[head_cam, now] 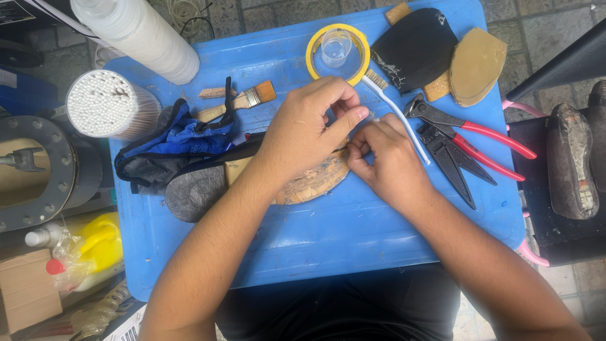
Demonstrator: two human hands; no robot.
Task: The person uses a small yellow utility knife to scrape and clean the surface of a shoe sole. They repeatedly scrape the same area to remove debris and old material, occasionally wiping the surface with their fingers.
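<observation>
The shoe sole (252, 177) lies flat on the blue counter (328, 233), its long axis running left to right and tilting slightly toward the far side at the right end; the rounded grey, rough-textured end points left, while the right part shows a worn, tan, crusted surface; the left hand (303, 132) presses down over the middle of it, fingers (347, 117) curled and reaching to the right hand (388, 158), whose fingers are pinched at the sole's right tip, seemingly on a small scrap too hidden to name; just right lie red-handled pincers (467, 129) and a white toothbrush (394, 107); far off sits a yellow tape roll (310, 53); left, a blue cloth (177, 142).
</observation>
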